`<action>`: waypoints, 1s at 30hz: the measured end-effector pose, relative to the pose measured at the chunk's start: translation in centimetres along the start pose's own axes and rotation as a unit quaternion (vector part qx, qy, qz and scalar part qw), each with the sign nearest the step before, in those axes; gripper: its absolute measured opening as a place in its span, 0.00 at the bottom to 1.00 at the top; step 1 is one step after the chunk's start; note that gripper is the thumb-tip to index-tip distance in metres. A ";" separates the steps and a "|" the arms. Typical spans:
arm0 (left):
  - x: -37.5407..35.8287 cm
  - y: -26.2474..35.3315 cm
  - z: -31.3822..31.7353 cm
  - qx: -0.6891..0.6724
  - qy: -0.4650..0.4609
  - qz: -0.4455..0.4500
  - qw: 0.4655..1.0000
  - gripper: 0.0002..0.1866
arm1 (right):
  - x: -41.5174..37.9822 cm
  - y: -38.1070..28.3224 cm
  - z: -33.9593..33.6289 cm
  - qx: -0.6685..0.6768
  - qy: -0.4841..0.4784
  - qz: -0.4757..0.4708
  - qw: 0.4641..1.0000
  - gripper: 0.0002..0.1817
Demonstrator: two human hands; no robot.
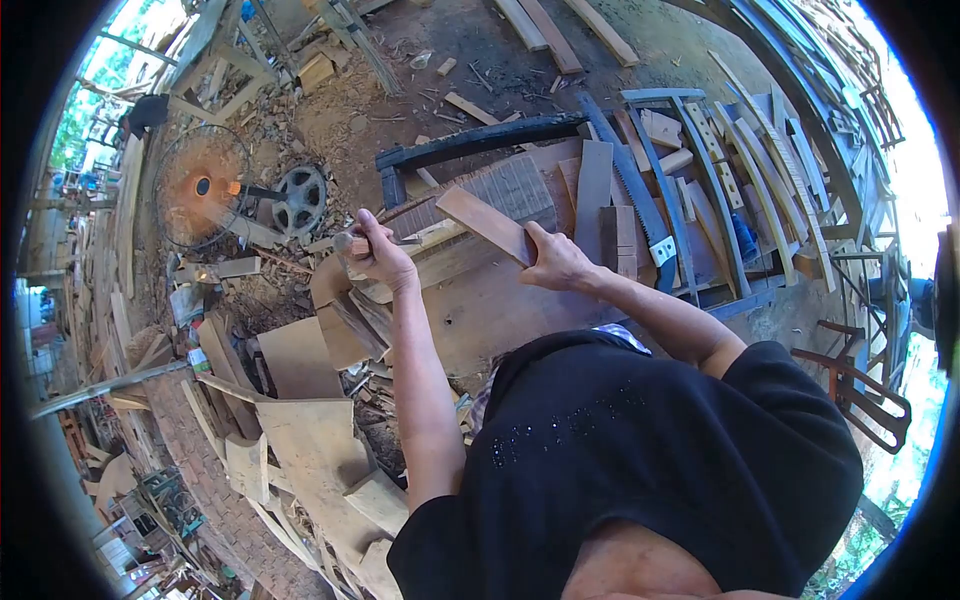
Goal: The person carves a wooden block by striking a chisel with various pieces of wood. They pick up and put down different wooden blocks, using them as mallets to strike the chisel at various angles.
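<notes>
My left hand point(382, 258) is closed around the wooden handle of a tool point(352, 247), whose thin metal end points right over the bench. A flat brown wooden board point(482, 222) slants above the workbench point(480, 310), and my right hand point(555, 258) grips its lower right end. The board's other end points up and left, free of my left hand. Beneath the board lie a grooved wooden panel point(515, 190) and a pale strip of wood point(437, 236).
A frame saw point(635, 185) lies right of my right hand, beside wooden blocks point(618, 240) and long strips point(760, 190). At the left stand a round fan point(203, 186) and a spoked wheel point(299, 200). Wood scraps and plywood sheets point(315, 450) lie at the lower left.
</notes>
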State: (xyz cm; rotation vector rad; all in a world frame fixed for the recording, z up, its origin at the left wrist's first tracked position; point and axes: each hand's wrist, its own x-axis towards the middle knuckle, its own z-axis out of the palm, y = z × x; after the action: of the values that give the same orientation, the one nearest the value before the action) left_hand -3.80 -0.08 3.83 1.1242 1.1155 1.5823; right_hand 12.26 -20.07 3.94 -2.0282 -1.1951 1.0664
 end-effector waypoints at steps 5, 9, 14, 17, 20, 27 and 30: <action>0.0 0.2 -0.4 -0.008 -0.006 0.015 1.000 0.17 | 0.2 -2.0 -1.6 -0.008 0.010 -0.013 1.000 0.27; 0.2 -0.3 -0.5 0.020 0.003 0.033 0.999 0.18 | 0.6 -3.4 -2.3 -0.013 0.018 -0.032 0.999 0.27; 0.6 -1.8 -1.0 0.066 0.022 0.067 0.995 0.20 | 1.0 -7.7 -4.4 -0.025 0.037 -0.133 0.990 0.28; -1.1 0.3 -0.6 0.082 -0.020 -0.015 0.996 0.13 | -0.7 -17.0 -8.3 0.046 0.105 -0.328 0.938 0.29; 0.8 -4.3 -1.1 0.142 -0.067 0.202 0.967 0.17 | -1.8 -22.4 -9.0 0.081 0.205 -0.453 0.864 0.32; 1.7 -8.4 -3.6 -0.030 -0.061 0.056 0.996 0.17 | 2.3 -19.1 -5.5 -0.150 0.046 -0.311 0.937 0.33; -1.3 -3.0 -2.7 0.138 -0.026 0.083 0.987 0.14 | -0.7 -24.3 -7.9 -0.006 0.134 -0.400 0.906 0.29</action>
State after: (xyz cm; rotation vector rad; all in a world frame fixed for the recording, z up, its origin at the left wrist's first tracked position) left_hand -5.72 -1.18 0.16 1.4652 1.2604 1.5464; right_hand 7.75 -10.22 27.06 -1.3787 -1.6493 0.3578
